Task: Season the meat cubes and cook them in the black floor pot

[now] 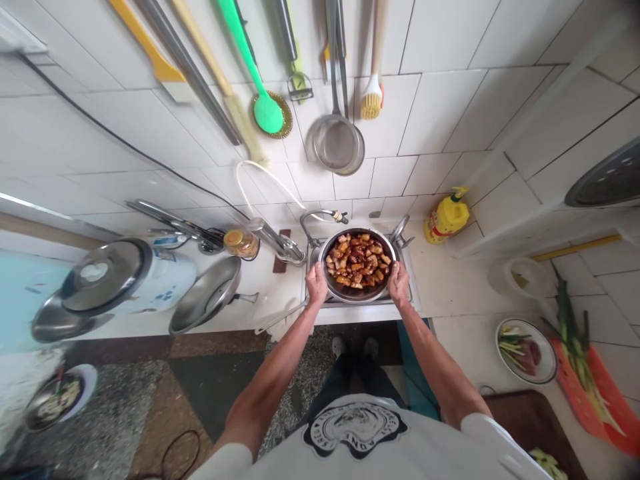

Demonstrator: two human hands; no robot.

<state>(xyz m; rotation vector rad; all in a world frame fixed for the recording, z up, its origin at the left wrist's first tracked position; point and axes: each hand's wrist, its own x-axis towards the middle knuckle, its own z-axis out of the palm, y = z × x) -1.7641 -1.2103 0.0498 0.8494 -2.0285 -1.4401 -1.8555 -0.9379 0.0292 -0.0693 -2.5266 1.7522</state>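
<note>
Bowl [358, 265] of browned meat chunks, glossy with sauce, sits over the small sink [413, 293] at the back of the counter, directly ahead of the person. Metal, shallow, filled close to the rim.

Left hand [316, 283] wraps the bowl's near-left rim; right hand [399, 280] wraps the near-right rim. Both closed on the rim, thumbs on top, fingers under and out of sight. Arms reach out evenly.

Handling, as a judgement: keep the bowl level, since the sauce would run to the low side; hold the two grips opposite each other so the weight stays balanced; move slowly and lift straight up clear of the tap [320, 217] and the metal bracket behind. If the metal is hot, a rim hold like this should be brief.

Surface: white counter [450, 280], tight to a white tiled wall. Left of the sink: a jar [241, 243], a pan lid [206, 295], a rice cooker [130, 275] with its lid on. Right of the sink: a yellow bottle [447, 217], a pale tub [520, 277], a plate [527, 340] with sliced vegetables and meat, an orange board [600, 393] bearing green stalks.

Wall: hung utensils, among them a green spoon [265, 110], a strainer [338, 141], a brush [372, 100]. A dark cable crosses the tiles.

Floor: speckled, patched in dark and brown.
</note>
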